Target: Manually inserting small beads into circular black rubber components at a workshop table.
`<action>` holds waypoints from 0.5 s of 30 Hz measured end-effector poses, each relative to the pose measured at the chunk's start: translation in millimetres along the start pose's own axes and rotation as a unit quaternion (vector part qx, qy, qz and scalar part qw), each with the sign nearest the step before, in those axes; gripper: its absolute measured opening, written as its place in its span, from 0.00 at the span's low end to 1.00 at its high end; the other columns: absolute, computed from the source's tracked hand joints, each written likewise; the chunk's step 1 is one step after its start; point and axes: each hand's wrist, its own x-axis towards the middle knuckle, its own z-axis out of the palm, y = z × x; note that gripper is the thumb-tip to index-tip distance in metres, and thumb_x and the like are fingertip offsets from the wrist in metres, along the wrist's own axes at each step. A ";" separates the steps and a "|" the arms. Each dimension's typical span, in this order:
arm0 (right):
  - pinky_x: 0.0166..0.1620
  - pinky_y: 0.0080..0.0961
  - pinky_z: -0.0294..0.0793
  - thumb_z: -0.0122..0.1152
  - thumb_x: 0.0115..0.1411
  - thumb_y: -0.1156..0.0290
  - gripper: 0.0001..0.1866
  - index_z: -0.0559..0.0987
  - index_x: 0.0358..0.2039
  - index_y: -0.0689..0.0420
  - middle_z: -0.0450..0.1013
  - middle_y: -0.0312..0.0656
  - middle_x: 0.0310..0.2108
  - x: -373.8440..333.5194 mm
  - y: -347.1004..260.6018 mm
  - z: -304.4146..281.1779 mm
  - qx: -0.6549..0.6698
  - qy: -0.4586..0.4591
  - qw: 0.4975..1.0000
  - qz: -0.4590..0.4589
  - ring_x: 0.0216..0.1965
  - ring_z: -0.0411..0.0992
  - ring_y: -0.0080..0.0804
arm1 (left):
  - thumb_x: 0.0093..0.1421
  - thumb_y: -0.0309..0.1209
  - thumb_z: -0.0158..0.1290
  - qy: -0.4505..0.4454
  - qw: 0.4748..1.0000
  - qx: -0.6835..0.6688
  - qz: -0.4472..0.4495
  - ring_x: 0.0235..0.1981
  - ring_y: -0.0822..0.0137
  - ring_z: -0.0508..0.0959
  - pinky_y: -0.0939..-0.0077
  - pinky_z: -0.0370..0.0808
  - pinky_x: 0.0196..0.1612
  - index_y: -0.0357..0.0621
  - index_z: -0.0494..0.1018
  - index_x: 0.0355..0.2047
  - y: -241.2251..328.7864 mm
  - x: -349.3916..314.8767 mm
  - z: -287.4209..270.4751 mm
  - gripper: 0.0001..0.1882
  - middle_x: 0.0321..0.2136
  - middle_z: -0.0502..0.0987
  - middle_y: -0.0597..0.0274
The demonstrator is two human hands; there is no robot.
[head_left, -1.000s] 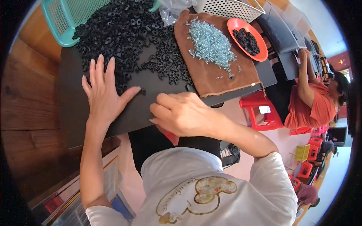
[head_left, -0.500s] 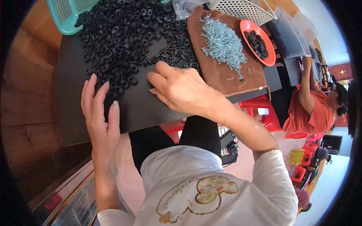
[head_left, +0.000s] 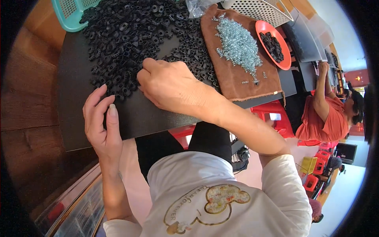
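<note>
A large heap of small black plastic parts (head_left: 122, 43) covers the left and middle of the dark table. My left hand (head_left: 103, 124) is at the heap's near edge, its fingers and thumb apart with nothing seen between them. Over the table at the heap's near right edge is my right hand (head_left: 167, 83), fingers curled in and the back of the hand facing up. Its fingertips are hidden, so whatever they hold does not show. To the right of it, small silvery metal springs (head_left: 239, 43) lie piled on a brown cloth (head_left: 225, 79).
A red plate (head_left: 287, 62) of dark parts sits beside the cloth. A white perforated basket (head_left: 260, 10) and a clear plastic bag (head_left: 199, 8) are behind, with a green basket (head_left: 73, 25) at far left. On the right, a person in an orange shirt (head_left: 323, 114) works at another table.
My right hand has moved left, closer to the heap, with its fingers still curled. The fingers of my left hand have bent a little. The whole view has shifted slightly.
</note>
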 end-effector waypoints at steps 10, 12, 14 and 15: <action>0.28 0.35 0.76 0.64 0.49 0.75 0.09 0.76 0.30 0.62 0.70 0.47 0.29 -34.3 2.5 -21.8 0.007 0.012 1.000 0.020 0.29 0.75 0.44 | 0.61 0.21 0.50 0.040 0.997 0.025 0.053 0.50 0.58 0.73 0.66 0.68 0.54 0.33 0.76 0.38 16.6 -2.6 -1.9 0.07 0.47 0.75 0.51; 0.26 0.36 0.74 0.64 0.52 0.72 0.10 0.75 0.34 0.61 0.68 0.45 0.28 -43.5 2.6 -26.9 0.079 0.102 0.992 0.008 0.28 0.74 0.44 | 0.61 0.18 0.50 0.057 0.995 -0.030 0.077 0.37 0.64 0.75 0.73 0.72 0.43 0.33 0.75 0.38 28.7 -2.8 2.9 0.06 0.36 0.76 0.53; 0.26 0.35 0.74 0.65 0.52 0.72 0.13 0.75 0.37 0.60 0.67 0.44 0.29 -53.2 3.3 -27.3 0.094 0.129 0.987 0.004 0.26 0.73 0.43 | 0.63 0.19 0.50 -0.020 0.983 -0.164 -0.081 0.31 0.72 0.74 0.80 0.71 0.36 0.33 0.75 0.39 47.7 -6.8 5.0 0.06 0.31 0.75 0.58; 0.25 0.31 0.72 0.66 0.51 0.75 0.14 0.76 0.38 0.62 0.69 0.43 0.28 -57.2 2.0 -27.7 0.128 0.158 0.979 -0.009 0.25 0.72 0.39 | 0.66 0.23 0.49 -0.017 0.948 -0.282 -0.150 0.25 0.79 0.71 0.87 0.67 0.30 0.35 0.75 0.40 54.1 -9.5 14.7 0.07 0.27 0.74 0.64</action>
